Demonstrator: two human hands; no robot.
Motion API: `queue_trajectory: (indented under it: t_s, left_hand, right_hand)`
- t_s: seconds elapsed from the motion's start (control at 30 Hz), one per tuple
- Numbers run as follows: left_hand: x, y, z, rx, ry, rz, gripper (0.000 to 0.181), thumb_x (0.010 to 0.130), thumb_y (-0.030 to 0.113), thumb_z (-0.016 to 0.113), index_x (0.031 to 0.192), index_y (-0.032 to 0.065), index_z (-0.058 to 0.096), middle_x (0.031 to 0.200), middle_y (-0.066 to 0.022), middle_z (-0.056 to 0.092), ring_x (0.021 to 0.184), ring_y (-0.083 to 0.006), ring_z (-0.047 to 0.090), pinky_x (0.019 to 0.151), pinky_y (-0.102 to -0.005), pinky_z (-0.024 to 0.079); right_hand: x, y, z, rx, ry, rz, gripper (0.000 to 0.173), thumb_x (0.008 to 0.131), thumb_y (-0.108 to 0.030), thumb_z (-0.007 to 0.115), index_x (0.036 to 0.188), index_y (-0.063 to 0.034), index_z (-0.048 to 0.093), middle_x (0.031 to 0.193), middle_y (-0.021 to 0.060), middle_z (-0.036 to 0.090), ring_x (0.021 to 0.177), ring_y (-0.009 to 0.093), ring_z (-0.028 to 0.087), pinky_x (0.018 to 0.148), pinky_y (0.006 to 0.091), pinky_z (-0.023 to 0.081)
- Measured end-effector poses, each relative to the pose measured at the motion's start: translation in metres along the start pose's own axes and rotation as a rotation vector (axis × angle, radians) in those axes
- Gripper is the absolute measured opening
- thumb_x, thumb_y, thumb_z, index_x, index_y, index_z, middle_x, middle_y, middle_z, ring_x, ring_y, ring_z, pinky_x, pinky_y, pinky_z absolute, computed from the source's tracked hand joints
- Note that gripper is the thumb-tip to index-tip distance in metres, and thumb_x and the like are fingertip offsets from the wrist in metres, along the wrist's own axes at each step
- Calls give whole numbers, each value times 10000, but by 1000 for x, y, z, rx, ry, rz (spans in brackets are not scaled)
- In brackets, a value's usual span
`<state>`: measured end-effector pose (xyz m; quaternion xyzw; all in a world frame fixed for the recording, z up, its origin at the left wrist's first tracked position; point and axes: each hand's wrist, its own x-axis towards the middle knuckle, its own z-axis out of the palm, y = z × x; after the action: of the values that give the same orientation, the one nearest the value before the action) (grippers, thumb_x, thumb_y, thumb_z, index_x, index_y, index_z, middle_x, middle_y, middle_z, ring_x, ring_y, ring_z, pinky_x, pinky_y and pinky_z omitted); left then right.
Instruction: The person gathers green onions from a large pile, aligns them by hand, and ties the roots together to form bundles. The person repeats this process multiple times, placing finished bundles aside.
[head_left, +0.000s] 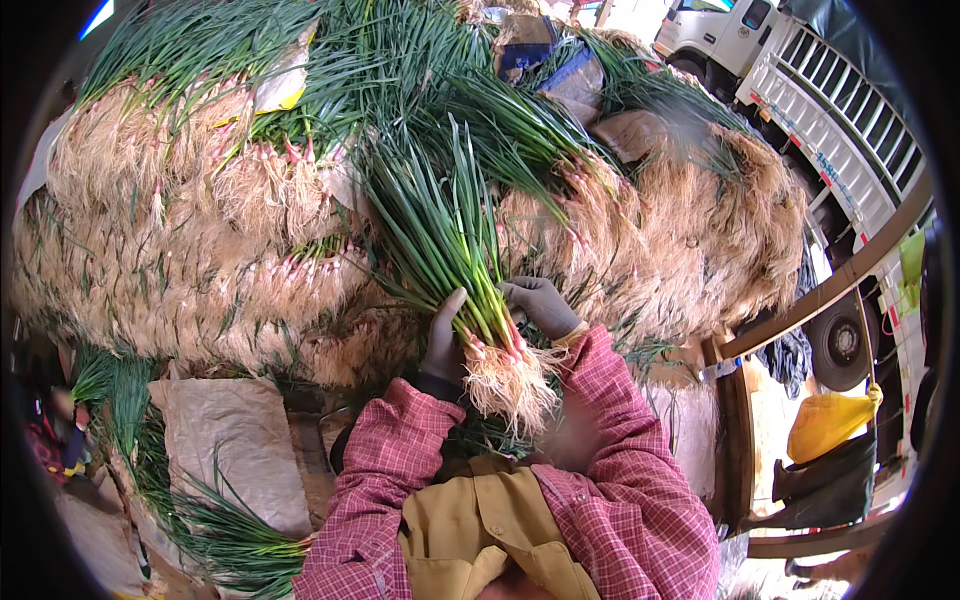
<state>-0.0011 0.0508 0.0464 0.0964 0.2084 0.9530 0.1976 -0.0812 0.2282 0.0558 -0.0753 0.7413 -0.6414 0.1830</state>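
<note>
A bunch of green onions (480, 292) with pinkish bases and long pale roots hangs roots-down in front of my body. My left hand (446, 337), in a grey glove, grips the bunch from its left side, thumb across the stalks. On the other side my right hand (541, 304), also gloved, has its fingers bent against the stalks at the bunch's right edge; whether it pinches one is hard to tell. Beyond them rises a big pile of green onions (165, 262), roots facing me and leaves away. A loose bunch (577, 180) lies on top of the pile.
At the lower left a woven sack (229, 442) lies beside more green onions (240, 540). Another person (60, 435) is partly visible at the far left edge. A curved wooden bar (825, 292) and a yellow bag (829, 424) are on the right, with a white truck (832, 127) beyond.
</note>
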Motion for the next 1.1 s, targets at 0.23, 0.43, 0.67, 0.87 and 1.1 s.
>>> queue_trajectory:
  t_s: [0.23, 0.43, 0.67, 0.87, 1.1]
  left_hand:
    - [1, -5, -15, -172, 119, 34, 628, 972, 517, 434, 1249, -34, 552, 1070, -217, 672, 836, -342, 673, 752, -487, 552]
    - [-9, 0, 15, -259, 149, 81, 651, 984, 555, 409, 1236, -26, 561, 1040, -167, 675, 821, -299, 668, 794, -451, 561]
    - [-16, 3, 9, -221, 70, 55, 631, 940, 542, 508, 1258, -1, 562, 1190, -200, 656, 1042, -321, 655, 933, -490, 522]
    - [-4, -6, -1, -166, 87, 73, 648, 942, 521, 487, 1273, -35, 536, 1137, -221, 653, 997, -340, 665, 864, -487, 545]
    - [-4, -11, -6, -266, 84, -12, 626, 968, 517, 459, 1295, -12, 524, 1293, -240, 591, 1163, -368, 602, 1030, -542, 451]
  right_hand:
    - [-9, 3, 35, 761, -168, 147, 168, 990, -222, 545, 938, -77, 613, 609, -46, 524, 428, 52, 437, 347, 199, 287]
    - [25, 89, 16, -277, -4, 52, 317, 941, -200, 515, 1153, -16, 663, 933, 66, 707, 795, 223, 666, 781, 328, 523]
    - [-22, 15, 11, 51, -42, 187, 418, 1000, -414, 530, 1175, -53, 646, 786, 41, 646, 727, 165, 612, 654, 298, 501]
    - [-14, -40, 21, 214, -103, 175, 207, 993, -265, 596, 1004, -67, 654, 670, -28, 577, 533, 74, 486, 491, 205, 401]
    - [-87, -46, -41, -16, 392, -158, 246, 947, -202, 641, 1107, -24, 698, 926, 57, 691, 774, 143, 618, 748, 284, 515]
